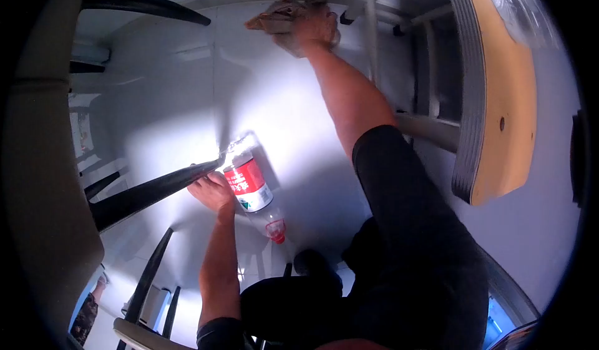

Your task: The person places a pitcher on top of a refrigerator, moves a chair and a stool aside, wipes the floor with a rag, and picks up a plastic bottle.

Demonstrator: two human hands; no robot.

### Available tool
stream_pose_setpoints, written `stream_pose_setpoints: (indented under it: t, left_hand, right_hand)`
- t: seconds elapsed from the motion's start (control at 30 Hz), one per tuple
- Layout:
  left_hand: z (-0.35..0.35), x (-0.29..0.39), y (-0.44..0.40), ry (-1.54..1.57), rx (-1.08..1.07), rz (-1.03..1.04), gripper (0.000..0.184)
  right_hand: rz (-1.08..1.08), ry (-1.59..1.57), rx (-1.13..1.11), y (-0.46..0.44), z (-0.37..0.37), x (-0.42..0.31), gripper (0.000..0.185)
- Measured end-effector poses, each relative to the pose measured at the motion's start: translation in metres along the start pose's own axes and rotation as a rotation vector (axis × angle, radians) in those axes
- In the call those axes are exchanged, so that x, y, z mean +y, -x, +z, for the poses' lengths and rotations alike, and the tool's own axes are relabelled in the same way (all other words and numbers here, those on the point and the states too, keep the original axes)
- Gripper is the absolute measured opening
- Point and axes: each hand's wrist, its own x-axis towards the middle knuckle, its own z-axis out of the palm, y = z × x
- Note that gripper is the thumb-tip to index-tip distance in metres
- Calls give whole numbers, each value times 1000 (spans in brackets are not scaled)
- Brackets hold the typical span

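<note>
My left hand [213, 192] is at the lower end of a black chair leg [156, 189], its fingers curled behind the leg and partly hidden by it. Right beside that hand a large clear plastic bottle [248, 184] with a red and white label lies on the floor, its red cap and handle toward me. Farther off, my right arm reaches out along the floor. My right hand [315, 29] is closed on a crumpled brown cloth [284, 22], pressed down near the base of the wall.
A wooden seat edge [499, 100] with a metal frame [430, 69] stands to the right. Several more black chair legs [146, 4] reach in from the left. My dark shoe [317, 267] is at the bottom middle. Part of another person [87, 309] shows at lower left.
</note>
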Motion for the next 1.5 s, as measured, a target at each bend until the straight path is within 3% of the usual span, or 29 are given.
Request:
stream_pose_setpoints:
  t: [0.1,0.17,0.2,0.27,0.4,0.43,0.5,0.53,0.63,0.7,0.73,0.9,0.93,1.03,1.1,1.17,1.23,1.27,1.3,1.43,1.5]
  left_hand:
    - [4,0,4,-16,15,-29,39]
    - [2,-1,4,-23,37,-6,40]
    - [2,-1,3,-1,54,7,41]
    - [0,-1,2,17,46,-11,41]
    - [-7,9,-2,39,17,-17,41]
    - [-8,9,-3,31,20,3,40]
    - [-7,4,0,25,0,16,38]
    - [-10,3,2,26,0,9,38]
    - [-1,3,-1,47,15,-6,37]
    - [-1,1,0,36,16,-25,36]
    - [-2,2,0,35,33,-6,35]
    - [-10,5,-1,45,6,12,31]
    - [-5,7,-3,45,39,4,31]
    - [-7,8,-5,50,58,-14,30]
    - [-7,5,-1,49,41,-36,30]
    - [-8,5,0,22,26,-4,32]
    - [-14,5,-1,22,-9,-20,33]
    - [-10,5,-4,25,21,-1,33]
    - [-10,7,-2,24,44,15,33]
    - [-6,3,2,62,-3,-40,32]
    - [-7,2,2,42,-8,-30,32]
  right_hand:
    - [-179,-221,-169,-1,-5,-37,55]
    - [6,-58,-37,-18,81,-53,59]
    - [12,-58,-26,-13,83,-48,59]
    - [-269,114,1,5,74,-39,62]
    - [-192,205,-125,5,-21,1,58]
    - [-65,140,-153,-2,-28,6,59]
    - [64,73,-195,-6,-11,2,59]
    - [-53,112,-84,2,2,-8,61]
    - [-100,99,-32,9,3,-16,66]
    - [67,14,-78,-5,53,6,66]
    - [1,88,-352,-2,-15,3,66]
    - [-8,246,-132,-19,70,16,68]
    - [93,-26,-46,-9,62,5,66]
    - [110,-128,-44,-1,36,8,62]
    - [63,74,-159,-21,41,23,63]
    - [155,50,-292,-34,43,20,61]
    - [167,-48,-239,-25,41,9,68]
    - [27,53,-256,-5,35,5,60]
    - [23,56,-249,6,29,2,60]
    - [137,-69,-162,10,41,3,53]
    - [256,-192,-97,-20,43,11,68]
